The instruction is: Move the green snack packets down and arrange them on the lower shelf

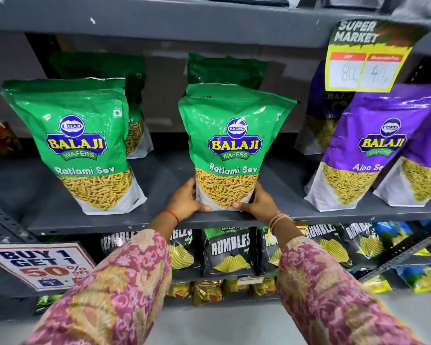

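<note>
Green middle packet (230,145) stands at the shelf (159,221) front edge. Left hand (184,199) and right hand (259,202) fingers squeeze its bottom corners. Held so low, it might tip forward and fall.

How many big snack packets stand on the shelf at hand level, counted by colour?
Green packets: 4
Purple packets: 3
Total: 7
</note>
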The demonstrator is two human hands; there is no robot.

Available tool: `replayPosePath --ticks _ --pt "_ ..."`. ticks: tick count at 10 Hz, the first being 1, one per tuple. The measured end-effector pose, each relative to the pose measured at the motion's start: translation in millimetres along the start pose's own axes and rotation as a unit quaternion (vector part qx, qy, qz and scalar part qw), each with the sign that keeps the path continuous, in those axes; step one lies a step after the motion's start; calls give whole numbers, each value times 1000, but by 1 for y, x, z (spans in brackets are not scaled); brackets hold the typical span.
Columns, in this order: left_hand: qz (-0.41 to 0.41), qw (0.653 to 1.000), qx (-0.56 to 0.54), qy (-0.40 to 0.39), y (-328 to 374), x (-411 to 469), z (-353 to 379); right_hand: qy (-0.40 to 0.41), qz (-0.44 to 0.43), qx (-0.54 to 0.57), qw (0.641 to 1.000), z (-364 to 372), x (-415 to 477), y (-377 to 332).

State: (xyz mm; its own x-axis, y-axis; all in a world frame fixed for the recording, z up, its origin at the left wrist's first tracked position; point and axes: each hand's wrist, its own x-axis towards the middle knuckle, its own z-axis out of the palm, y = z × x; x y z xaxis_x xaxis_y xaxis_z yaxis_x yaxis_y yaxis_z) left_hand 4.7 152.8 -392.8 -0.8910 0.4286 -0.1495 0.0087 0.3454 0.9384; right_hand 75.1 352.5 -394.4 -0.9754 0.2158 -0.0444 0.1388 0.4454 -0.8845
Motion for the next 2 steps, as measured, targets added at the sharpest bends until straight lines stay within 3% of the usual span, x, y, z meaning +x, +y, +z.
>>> replayPosePath --ticks 1,2 --pt "10 1000 -13 -21 -1 2 -3 7 -6 6 1000 1 4 0" --pt "29 999 1 -21 -12 -7 -2 50 -20 96 994 8 -12 -2"
